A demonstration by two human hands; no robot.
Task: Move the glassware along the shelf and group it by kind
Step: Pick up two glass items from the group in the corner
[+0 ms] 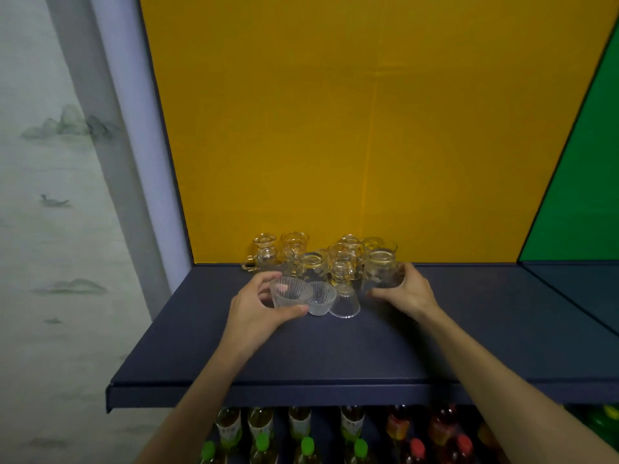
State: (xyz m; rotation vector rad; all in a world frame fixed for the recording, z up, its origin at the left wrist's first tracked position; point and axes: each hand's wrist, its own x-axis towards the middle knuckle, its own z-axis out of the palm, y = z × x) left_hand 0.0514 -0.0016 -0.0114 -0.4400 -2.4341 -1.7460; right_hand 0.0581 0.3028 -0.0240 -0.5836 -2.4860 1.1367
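Where the dark blue shelf (335, 346) meets its yellow back panel (335, 128), clear handled glass cups with gold rims (294, 244) stand clustered, touching. Item: ribbed clear glass bowl (290, 292), held by the left hand (258, 308), thumb curled under its front, fingers behind. Item: second ribbed glass bowl (321, 298), touching the first. Item: upturned clear glass (346, 304), beside it. Item: clear patterned glass mug (383, 271), gripped by the right hand (407, 291). Open shelf lies left, right and toward the front edge. Below: green-capped bottles (306, 445) and red-capped bottles (417, 447); labels unreadable.
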